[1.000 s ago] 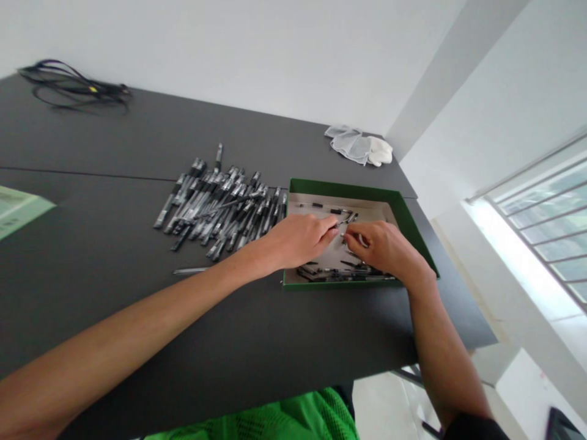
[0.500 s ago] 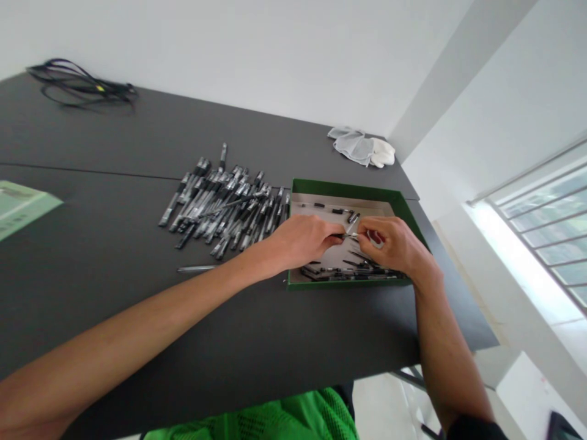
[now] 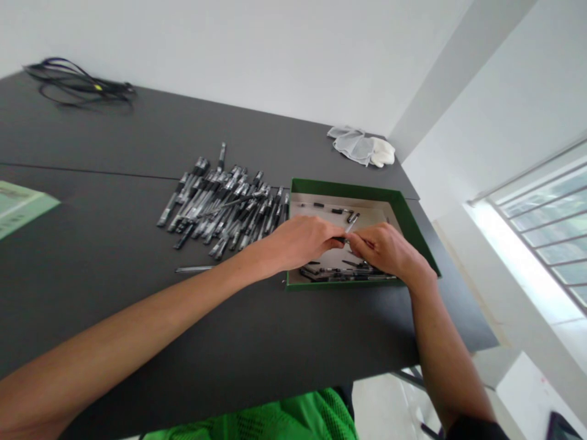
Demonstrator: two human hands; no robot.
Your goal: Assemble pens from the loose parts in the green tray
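Over a shallow green box (image 3: 343,285), my left hand (image 3: 308,241) is closed around a dark pen (image 3: 342,239). My right hand (image 3: 385,247) comes from the other side, its fingers closed at the pen's right end and almost touching the left fingertips. Most of the pen is hidden by my fingers. Inside the box, several black and clear pen parts (image 3: 339,274) lie along the near wall, and a few small pieces (image 3: 337,211) lie toward the back. Left of the box, a loose pile of pens (image 3: 224,208) covers the table.
A single pen (image 3: 195,269) lies in front of the pile on the dark table (image 3: 257,330). Coiled black cable (image 3: 82,85) is at the back left, and white gloves (image 3: 362,148) are at the back right. A light green packet (image 3: 21,208) sits at the left edge.
My right hand has turned and moved slightly left and down, its fingers closing up against the left hand at the pen. The left hand has hardly moved.
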